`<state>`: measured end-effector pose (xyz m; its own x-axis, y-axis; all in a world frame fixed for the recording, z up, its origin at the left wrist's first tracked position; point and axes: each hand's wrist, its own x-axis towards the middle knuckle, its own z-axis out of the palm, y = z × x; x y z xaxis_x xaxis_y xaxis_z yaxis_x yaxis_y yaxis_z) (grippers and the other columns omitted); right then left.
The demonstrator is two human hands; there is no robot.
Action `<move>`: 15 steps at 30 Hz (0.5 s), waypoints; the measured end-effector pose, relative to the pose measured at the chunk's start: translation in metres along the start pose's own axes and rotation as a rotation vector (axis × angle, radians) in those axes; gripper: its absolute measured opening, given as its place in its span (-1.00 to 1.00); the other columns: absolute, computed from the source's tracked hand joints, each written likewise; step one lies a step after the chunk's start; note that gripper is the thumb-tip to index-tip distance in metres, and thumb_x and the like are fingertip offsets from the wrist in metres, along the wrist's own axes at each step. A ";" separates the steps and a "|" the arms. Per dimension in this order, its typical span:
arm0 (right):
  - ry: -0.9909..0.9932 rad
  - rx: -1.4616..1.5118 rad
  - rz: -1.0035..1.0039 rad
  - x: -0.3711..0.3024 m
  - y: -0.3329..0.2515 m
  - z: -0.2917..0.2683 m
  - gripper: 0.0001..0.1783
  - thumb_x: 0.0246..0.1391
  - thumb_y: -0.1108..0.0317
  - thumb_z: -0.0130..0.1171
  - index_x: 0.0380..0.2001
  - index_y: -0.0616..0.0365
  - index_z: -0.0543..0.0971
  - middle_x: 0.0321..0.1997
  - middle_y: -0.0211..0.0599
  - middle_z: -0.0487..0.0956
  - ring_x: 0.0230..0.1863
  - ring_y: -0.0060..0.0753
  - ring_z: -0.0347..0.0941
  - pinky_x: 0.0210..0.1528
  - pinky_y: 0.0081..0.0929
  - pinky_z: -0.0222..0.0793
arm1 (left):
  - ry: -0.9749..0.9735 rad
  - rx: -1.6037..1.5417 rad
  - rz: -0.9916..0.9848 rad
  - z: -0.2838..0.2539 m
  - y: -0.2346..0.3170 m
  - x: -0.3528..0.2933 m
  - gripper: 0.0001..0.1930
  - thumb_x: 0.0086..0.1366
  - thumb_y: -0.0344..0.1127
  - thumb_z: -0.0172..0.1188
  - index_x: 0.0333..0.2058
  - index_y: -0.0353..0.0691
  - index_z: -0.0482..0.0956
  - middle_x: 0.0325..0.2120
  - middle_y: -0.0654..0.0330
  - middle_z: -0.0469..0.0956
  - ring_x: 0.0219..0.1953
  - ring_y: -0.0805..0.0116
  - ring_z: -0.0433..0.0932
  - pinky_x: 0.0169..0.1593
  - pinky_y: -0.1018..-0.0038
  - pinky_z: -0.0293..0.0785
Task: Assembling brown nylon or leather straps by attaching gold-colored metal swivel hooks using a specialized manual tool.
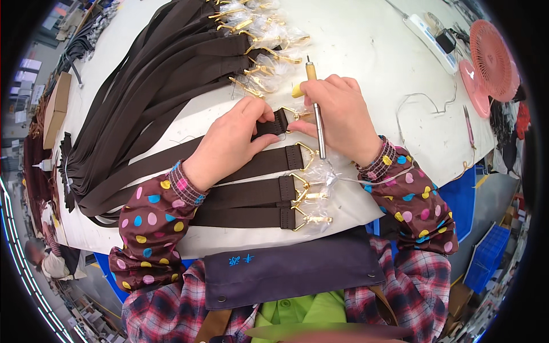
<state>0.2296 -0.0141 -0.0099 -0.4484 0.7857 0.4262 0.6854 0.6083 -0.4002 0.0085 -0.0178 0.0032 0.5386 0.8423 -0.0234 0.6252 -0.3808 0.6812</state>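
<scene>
My left hand (234, 134) is closed, pinching the stitched end of a dark brown strap (279, 122). A gold-coloured metal clasp (296, 114) hangs from that end, partly hidden by my right fingers. My right hand (340, 114) grips a pen-shaped tool (320, 134) with a silver shaft and a yellowish section near its thin tip, which points away from me. Its thumb reaches to the strap end beside the clasp. A yellow cover (297, 90) shows at one right fingertip. Nearer me lie several more straps (246, 218), their gold clasps (313, 219) in clear plastic.
A large pile of brown straps (143, 86) covers the white table's (366, 63) left side. Farther right stand a white power strip (430, 41) and a pink fan (490, 63). A thin cable (374, 182) passes by my right sleeve. Blue crates (486, 257) stand below.
</scene>
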 end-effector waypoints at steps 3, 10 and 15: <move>-0.002 -0.040 -0.021 0.002 -0.002 -0.005 -0.56 -0.19 0.30 0.41 -0.21 0.08 0.47 -0.36 -0.50 0.52 -0.24 -0.33 0.38 -0.04 -0.35 0.19 | -0.016 0.023 0.038 -0.001 -0.001 0.000 -0.78 0.12 -0.33 0.30 -0.32 -0.21 0.43 -0.36 0.15 0.42 -0.41 0.22 0.50 -0.30 0.37 0.44; 0.054 0.533 0.110 0.010 -0.008 -0.006 -0.79 0.15 0.37 0.18 -0.18 0.20 0.47 -0.32 -0.41 0.56 -0.30 -0.49 0.43 -0.08 -0.53 0.28 | -0.050 -0.071 0.017 -0.009 -0.005 0.000 -0.86 0.16 -0.37 0.25 -0.38 -0.24 0.47 -0.42 0.14 0.42 -0.46 0.26 0.48 -0.35 0.39 0.40; 0.049 0.865 0.239 0.004 -0.002 0.005 -0.77 0.19 0.26 0.16 -0.35 0.24 0.54 -0.42 -0.39 0.59 -0.44 -0.69 0.42 -0.41 -0.67 0.30 | -0.040 -0.153 0.015 -0.007 -0.008 0.001 -0.89 0.19 -0.44 0.22 -0.36 -0.27 0.47 -0.48 0.24 0.39 -0.50 0.49 0.37 -0.42 0.54 0.31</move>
<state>0.2233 -0.0113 -0.0116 -0.3109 0.9085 0.2791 0.0764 0.3166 -0.9455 0.0003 -0.0118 0.0030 0.5710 0.8200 -0.0392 0.5250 -0.3281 0.7853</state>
